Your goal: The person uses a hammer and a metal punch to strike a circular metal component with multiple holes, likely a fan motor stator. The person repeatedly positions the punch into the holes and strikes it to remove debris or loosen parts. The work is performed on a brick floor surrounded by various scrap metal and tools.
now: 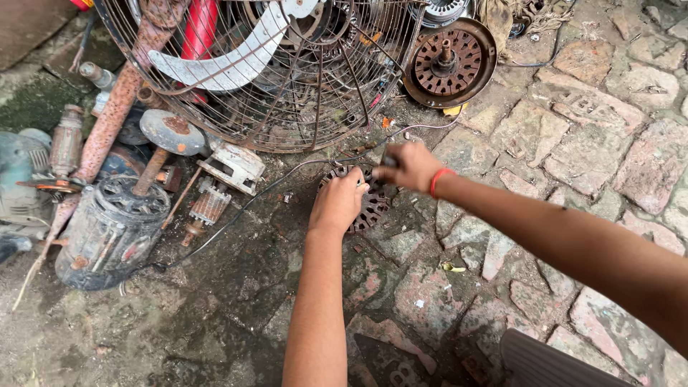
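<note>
The slotted round stator core (pixel 369 204) lies flat on the brick floor (pixel 573 143), just in front of the rusty wire fan guard (pixel 287 79). My left hand (pixel 338 202) presses down on its near edge, fingers curled over the rim. My right hand (pixel 407 166) (red band at the wrist) is clenched on a small dark tool (pixel 388 160) at the core's far side; what kind I cannot tell. A thin wire (pixel 287 175) trails leftward past the core. Further left sit a grey motor housing (pixel 111 229) and rusty shafts (pixel 107 122); a rusted round end plate (pixel 450 61) lies beyond, well apart.
</note>
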